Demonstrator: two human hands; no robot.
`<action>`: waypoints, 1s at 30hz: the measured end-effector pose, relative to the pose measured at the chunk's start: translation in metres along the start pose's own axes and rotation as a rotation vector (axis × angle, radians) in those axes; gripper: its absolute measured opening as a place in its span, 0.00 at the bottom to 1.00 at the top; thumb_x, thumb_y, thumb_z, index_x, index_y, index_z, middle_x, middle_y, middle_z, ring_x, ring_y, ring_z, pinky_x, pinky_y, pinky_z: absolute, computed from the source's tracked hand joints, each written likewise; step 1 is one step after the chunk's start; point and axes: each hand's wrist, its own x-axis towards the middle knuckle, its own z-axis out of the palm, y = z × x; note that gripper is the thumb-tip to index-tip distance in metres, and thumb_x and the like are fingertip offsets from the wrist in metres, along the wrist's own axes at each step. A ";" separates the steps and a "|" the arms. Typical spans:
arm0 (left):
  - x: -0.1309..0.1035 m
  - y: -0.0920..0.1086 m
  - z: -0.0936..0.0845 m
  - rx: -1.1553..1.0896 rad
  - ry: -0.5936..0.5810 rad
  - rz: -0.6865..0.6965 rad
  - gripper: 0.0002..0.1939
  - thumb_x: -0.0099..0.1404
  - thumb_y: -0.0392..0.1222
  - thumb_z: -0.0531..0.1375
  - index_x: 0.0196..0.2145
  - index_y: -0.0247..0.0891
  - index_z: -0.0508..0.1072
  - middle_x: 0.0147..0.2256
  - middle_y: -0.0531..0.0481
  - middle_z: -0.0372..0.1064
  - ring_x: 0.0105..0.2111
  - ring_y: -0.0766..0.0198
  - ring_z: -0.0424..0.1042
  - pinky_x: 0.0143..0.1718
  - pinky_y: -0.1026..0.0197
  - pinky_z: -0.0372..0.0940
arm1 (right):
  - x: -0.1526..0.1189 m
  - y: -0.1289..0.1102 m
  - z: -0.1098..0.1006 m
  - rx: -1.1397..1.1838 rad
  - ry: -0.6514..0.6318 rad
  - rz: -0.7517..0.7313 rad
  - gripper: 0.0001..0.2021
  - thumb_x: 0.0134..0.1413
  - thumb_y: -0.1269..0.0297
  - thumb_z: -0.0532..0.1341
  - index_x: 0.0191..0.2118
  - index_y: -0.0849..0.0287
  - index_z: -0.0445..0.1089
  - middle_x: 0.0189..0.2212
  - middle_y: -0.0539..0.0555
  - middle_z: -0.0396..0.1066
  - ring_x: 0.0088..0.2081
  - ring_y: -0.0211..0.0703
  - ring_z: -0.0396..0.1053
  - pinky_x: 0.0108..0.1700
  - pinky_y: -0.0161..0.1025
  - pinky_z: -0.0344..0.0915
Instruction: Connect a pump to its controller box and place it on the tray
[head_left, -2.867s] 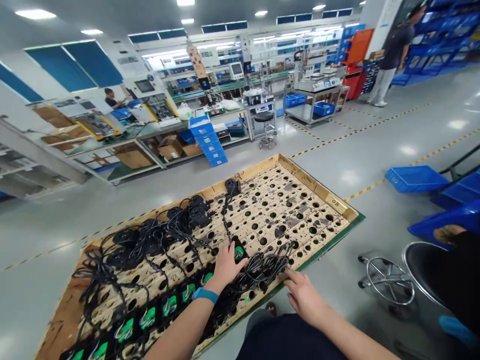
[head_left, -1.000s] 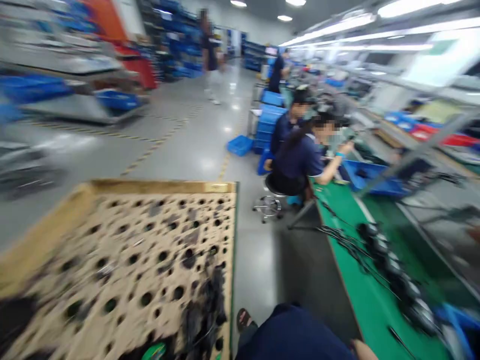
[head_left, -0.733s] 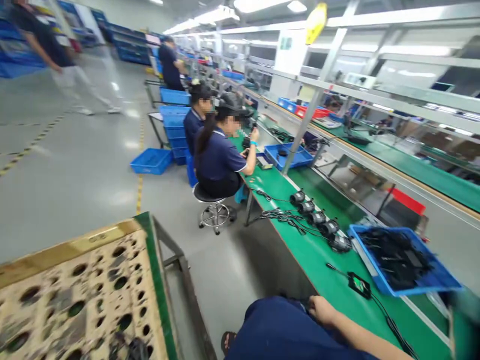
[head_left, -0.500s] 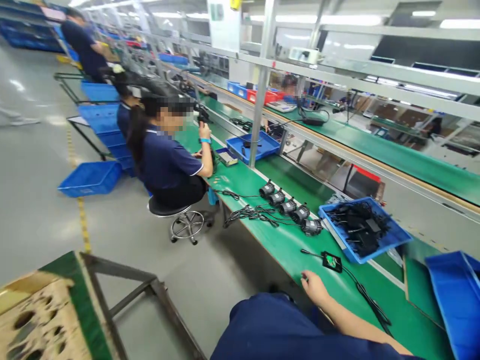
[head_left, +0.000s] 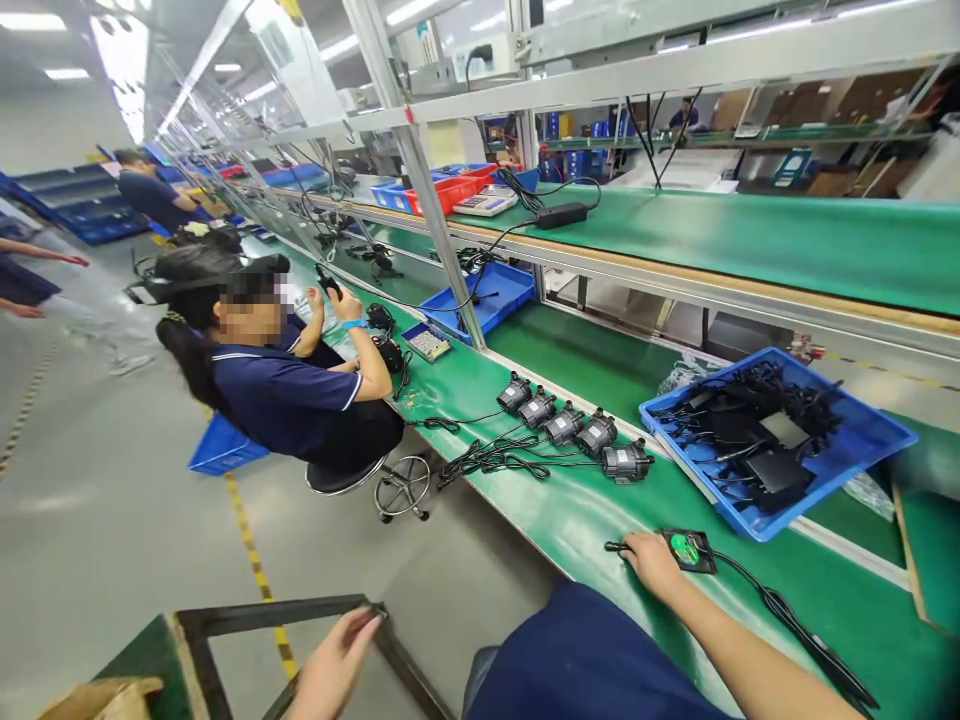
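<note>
On the green belt (head_left: 570, 520) near its front edge lies a small black module (head_left: 688, 549) with a green label, its black cable (head_left: 795, 625) trailing right. The right hand (head_left: 654, 563) rests fingers-flat on its left end, not closed round it. It looks light and rigid, best lifted by the body, since the limp cable would drag. The left hand (head_left: 334, 668) hangs loosely open over the cart frame (head_left: 247, 615).

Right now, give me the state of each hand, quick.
Left hand: open, fingers extended, holding nothing, beside the cart frame.
Right hand: resting on the green bench, touching the small black unit; grip cannot be told.
</note>
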 end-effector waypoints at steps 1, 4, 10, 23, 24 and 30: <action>0.011 0.017 0.015 0.007 -0.082 0.064 0.13 0.65 0.49 0.59 0.38 0.38 0.76 0.38 0.47 0.79 0.38 0.57 0.79 0.44 0.54 0.75 | -0.004 0.000 0.000 0.044 -0.016 -0.023 0.11 0.62 0.63 0.55 0.40 0.59 0.74 0.40 0.59 0.76 0.46 0.52 0.71 0.50 0.44 0.62; 0.061 0.078 0.069 0.057 -0.201 0.256 0.17 0.65 0.47 0.56 0.47 0.38 0.75 0.48 0.45 0.77 0.49 0.55 0.76 0.52 0.55 0.71 | -0.019 -0.003 -0.007 0.307 0.037 -0.028 0.17 0.64 0.54 0.52 0.43 0.58 0.74 0.41 0.58 0.76 0.44 0.50 0.72 0.48 0.42 0.65; 0.156 0.166 0.138 0.210 -0.260 0.420 0.22 0.68 0.44 0.52 0.57 0.34 0.69 0.59 0.32 0.64 0.61 0.45 0.64 0.54 0.49 0.66 | -0.058 -0.034 -0.052 0.793 0.298 0.228 0.22 0.54 0.44 0.58 0.40 0.59 0.75 0.32 0.56 0.75 0.35 0.51 0.71 0.41 0.45 0.66; 0.138 0.163 0.147 0.046 -0.364 0.670 0.10 0.69 0.44 0.49 0.42 0.40 0.66 0.37 0.43 0.75 0.35 0.54 0.76 0.37 0.56 0.68 | -0.093 -0.083 -0.088 1.079 0.489 0.283 0.17 0.56 0.48 0.62 0.39 0.57 0.74 0.27 0.50 0.70 0.32 0.43 0.67 0.39 0.40 0.64; 0.130 0.167 0.142 -0.063 -0.360 0.692 0.11 0.69 0.46 0.49 0.40 0.41 0.67 0.35 0.45 0.75 0.33 0.56 0.75 0.37 0.57 0.68 | -0.090 -0.083 -0.088 1.091 0.479 0.272 0.17 0.56 0.48 0.62 0.41 0.58 0.73 0.25 0.48 0.67 0.30 0.42 0.66 0.37 0.40 0.64; 0.080 0.231 0.105 -0.496 -0.419 0.765 0.14 0.68 0.49 0.55 0.43 0.39 0.75 0.38 0.45 0.76 0.34 0.60 0.75 0.39 0.57 0.72 | -0.074 -0.088 -0.105 0.958 0.328 0.222 0.22 0.58 0.42 0.59 0.40 0.58 0.71 0.21 0.45 0.57 0.25 0.38 0.56 0.30 0.37 0.55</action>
